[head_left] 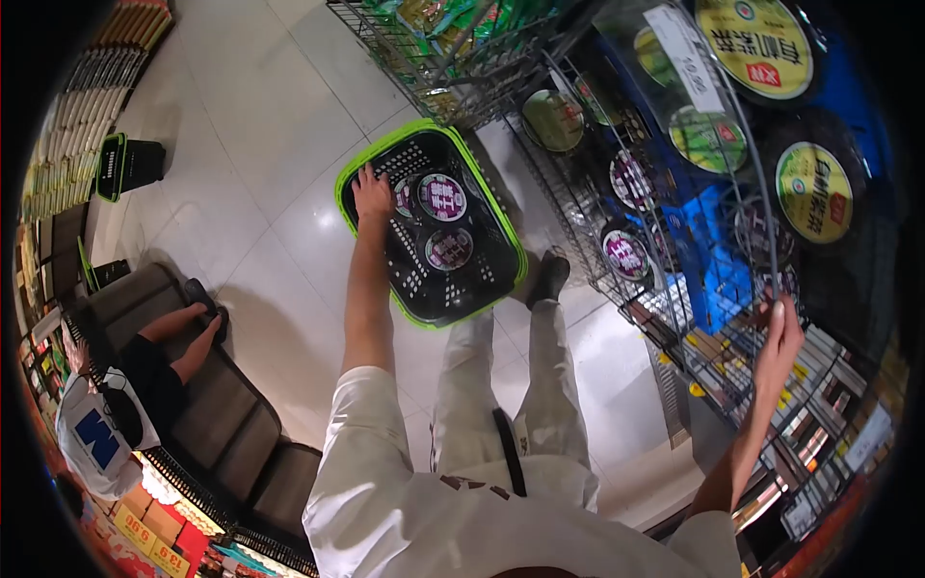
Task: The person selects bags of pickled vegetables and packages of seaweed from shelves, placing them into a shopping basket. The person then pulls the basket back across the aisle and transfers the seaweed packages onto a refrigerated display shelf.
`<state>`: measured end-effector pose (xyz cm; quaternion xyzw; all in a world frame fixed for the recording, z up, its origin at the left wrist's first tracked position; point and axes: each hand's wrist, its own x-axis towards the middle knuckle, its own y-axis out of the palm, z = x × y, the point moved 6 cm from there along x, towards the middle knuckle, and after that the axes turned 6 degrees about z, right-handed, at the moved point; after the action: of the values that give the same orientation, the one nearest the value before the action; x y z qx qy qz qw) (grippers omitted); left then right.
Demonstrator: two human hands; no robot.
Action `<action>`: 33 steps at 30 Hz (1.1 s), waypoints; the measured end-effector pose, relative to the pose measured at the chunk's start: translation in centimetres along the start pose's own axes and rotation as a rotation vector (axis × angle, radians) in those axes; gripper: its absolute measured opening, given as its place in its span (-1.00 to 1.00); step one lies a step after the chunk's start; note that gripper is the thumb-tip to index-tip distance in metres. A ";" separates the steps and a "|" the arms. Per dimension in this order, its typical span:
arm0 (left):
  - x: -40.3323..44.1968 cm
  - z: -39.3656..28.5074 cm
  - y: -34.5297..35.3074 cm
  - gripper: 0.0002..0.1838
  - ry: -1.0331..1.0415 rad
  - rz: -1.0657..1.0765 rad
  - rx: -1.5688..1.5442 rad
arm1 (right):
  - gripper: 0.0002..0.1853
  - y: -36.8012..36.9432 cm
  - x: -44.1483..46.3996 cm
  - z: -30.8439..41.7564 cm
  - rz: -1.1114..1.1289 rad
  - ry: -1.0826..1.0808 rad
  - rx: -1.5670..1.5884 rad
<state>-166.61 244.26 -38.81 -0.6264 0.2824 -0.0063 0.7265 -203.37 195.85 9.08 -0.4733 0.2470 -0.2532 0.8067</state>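
Observation:
My left hand (372, 196) reaches into a black shopping basket (482, 284) with a bright green rim, its fingers apart beside round packages. Several of these lie in the basket, including a package with a purple-and-white label (442, 197) and a dimmer one (449, 249) nearer me. Whether my left fingertips touch a package or the basket wall is hard to see. My right hand (782, 337) is at the wire rack (761, 173) on the right, fingers closed around its front wire. Behind that wire are round packs with yellow-green labels (815, 191).
A wire bin of green packets (434, 34) stands ahead. More purple-labelled round packs (625, 253) sit in the rack's lower part. At left a person in a white top (101, 424) sits on a dark bench (212, 385). Another black basket (135, 166) stands on the tiled floor.

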 end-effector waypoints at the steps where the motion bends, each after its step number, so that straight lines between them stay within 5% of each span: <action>1: 3.1 1.0 2.1 -0.54 0.013 -0.050 0.016 | -0.65 -0.1 -0.1 0.0 -0.031 -0.017 -0.070; 10: 9.3 0.9 0.6 -0.22 -0.045 0.095 -0.143 | -0.40 -0.5 -0.5 -0.1 -0.121 -0.008 -0.067; 14: 8.3 0.2 -2.1 -0.55 0.150 0.074 -0.037 | -0.46 -0.3 -0.4 0.9 -0.154 -0.001 -0.037; 15: 7.4 -0.1 -2.8 -0.67 0.178 0.102 -0.224 | -0.51 -0.3 -0.4 1.0 -0.152 -0.018 -0.048; 18: 2.1 0.8 -3.4 -0.58 0.160 0.312 -0.438 | -0.71 -0.7 -0.4 1.9 -0.126 0.022 -0.057; 22: -11.1 -2.2 -14.8 -0.54 0.219 0.796 -0.743 | -0.77 -1.2 -0.1 3.1 -0.121 -0.014 -0.010; 26: -24.5 -6.1 -26.4 -0.50 0.185 0.561 -0.898 | -0.71 -1.3 -0.4 2.9 -0.091 -0.036 0.089; 33: -40.8 -9.6 -23.2 -0.62 -0.022 0.156 -0.555 | -0.53 -2.2 -1.1 3.0 0.046 -0.055 0.062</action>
<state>-196.94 245.43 -1.72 -0.7778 0.3126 0.1339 0.5286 -202.60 197.55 12.51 -0.4491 0.2277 -0.2290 0.8331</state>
